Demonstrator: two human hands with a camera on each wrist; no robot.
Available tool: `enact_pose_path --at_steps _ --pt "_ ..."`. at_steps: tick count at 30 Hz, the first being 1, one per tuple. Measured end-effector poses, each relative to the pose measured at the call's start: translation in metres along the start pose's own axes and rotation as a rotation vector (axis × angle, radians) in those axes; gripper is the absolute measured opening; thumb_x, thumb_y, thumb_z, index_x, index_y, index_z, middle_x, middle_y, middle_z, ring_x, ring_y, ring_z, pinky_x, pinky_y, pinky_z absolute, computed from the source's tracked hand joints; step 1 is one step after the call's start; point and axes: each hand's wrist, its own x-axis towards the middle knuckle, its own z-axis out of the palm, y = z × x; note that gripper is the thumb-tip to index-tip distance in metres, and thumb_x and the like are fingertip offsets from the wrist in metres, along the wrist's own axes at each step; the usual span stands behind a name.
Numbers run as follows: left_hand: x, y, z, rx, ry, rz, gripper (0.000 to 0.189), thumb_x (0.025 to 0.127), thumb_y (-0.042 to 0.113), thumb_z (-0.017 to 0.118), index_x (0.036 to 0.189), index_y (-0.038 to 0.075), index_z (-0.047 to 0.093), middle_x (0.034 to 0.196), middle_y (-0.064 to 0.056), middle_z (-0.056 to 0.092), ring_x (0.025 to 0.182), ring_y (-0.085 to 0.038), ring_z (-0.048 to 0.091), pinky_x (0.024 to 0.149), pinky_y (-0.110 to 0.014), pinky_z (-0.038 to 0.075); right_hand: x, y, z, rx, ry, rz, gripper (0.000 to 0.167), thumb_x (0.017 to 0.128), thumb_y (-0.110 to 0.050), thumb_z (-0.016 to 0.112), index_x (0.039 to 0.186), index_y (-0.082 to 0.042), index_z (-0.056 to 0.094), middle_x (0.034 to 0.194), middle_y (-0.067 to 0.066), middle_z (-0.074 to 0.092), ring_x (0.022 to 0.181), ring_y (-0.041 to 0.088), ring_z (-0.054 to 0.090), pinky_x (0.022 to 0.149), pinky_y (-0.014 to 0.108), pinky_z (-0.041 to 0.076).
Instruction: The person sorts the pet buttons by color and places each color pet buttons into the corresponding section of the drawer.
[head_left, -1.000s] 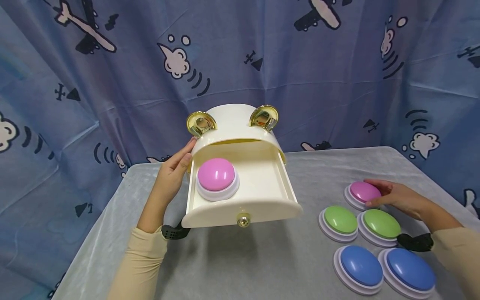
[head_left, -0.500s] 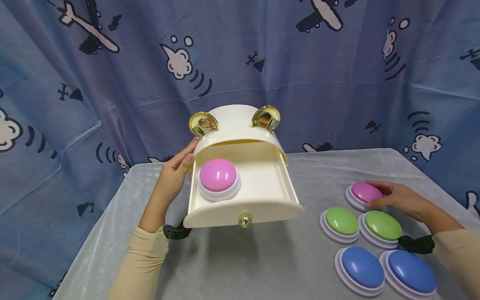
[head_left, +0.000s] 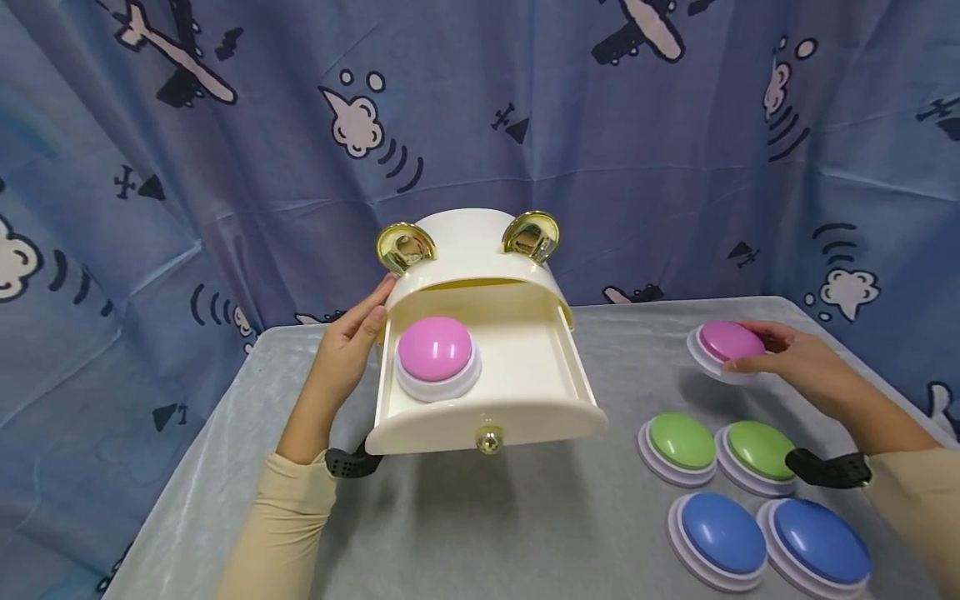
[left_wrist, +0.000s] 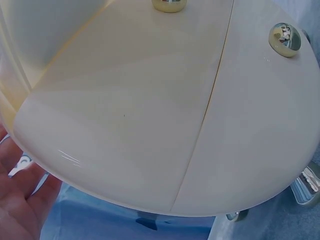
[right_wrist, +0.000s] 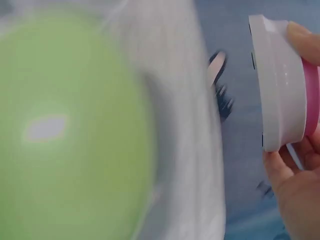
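A white domed drawer box [head_left: 471, 242] with gold ears stands mid-table, its drawer [head_left: 442, 427] pulled out. In that drawer, on the left, sits a pink button [head_left: 435, 348] with a white base. My left hand [head_left: 337, 358] rests on the box's left side, thumb by the front edge. The left wrist view has its fingers [left_wrist: 45, 197] along the edge of the glossy white front. My right hand [head_left: 813, 375] pinches a second pink button [head_left: 731, 340] above the table, tilted. In the right wrist view, thumb and fingers span this button's white base [right_wrist: 282, 85].
Two green buttons [head_left: 682, 442] and two blue buttons [head_left: 723, 533] lie on the grey cloth-covered table [head_left: 525, 542] at the right, near my right forearm. A gold knob [head_left: 489, 439] sticks out of the drawer front. A blue patterned curtain [head_left: 465, 100] hangs behind the table.
My right hand has lifted the second pink button off the table, up and slightly back, in the last half second. The left hand and the drawer box have stayed put.
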Motion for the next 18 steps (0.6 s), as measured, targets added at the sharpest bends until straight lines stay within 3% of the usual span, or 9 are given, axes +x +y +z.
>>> enact_pose_path --at_steps 3,5,12,18 --pt "0.0 0.0 0.0 -0.004 0.002 0.0 0.043 0.107 0.02 0.045 0.148 0.007 0.047 0.159 -0.005 0.039 0.15 -0.017 0.032 0.124 -0.033 0.027 0.0 -0.023 0.002 0.027 0.001 -0.012 0.091 0.094 -0.037 0.069 0.157 0.003 0.016 0.155 0.032 0.026 0.129 0.043 0.035 0.076 0.012 0.047" --pt "0.0 -0.001 -0.001 -0.008 0.0 0.0 0.043 0.107 0.019 0.045 0.148 0.007 0.047 0.159 -0.004 0.039 0.15 -0.016 0.032 0.124 -0.031 0.027 -0.001 -0.038 0.003 0.033 -0.006 -0.028 0.09 0.093 -0.036 0.07 0.157 0.001 0.018 0.155 0.031 0.027 0.129 0.043 0.036 0.074 0.01 0.045" --pt "0.0 -0.001 -0.001 -0.004 0.005 0.001 0.043 0.107 0.02 0.045 0.148 0.007 0.047 0.159 -0.004 0.039 0.15 -0.016 0.033 0.123 -0.029 0.028 -0.009 -0.088 0.014 0.047 -0.022 -0.09 0.087 0.089 -0.034 0.073 0.156 -0.004 0.026 0.154 0.028 0.032 0.135 0.047 0.034 0.088 0.027 0.049" --pt "0.0 -0.001 0.0 -0.013 0.006 -0.002 0.043 0.107 0.02 0.045 0.148 0.007 0.047 0.159 -0.004 0.039 0.15 -0.016 0.032 0.124 -0.032 0.027 -0.016 -0.118 0.024 0.073 -0.022 -0.143 0.085 0.086 -0.033 0.077 0.155 -0.009 0.032 0.154 0.023 0.036 0.137 0.044 0.036 0.092 0.032 0.055"
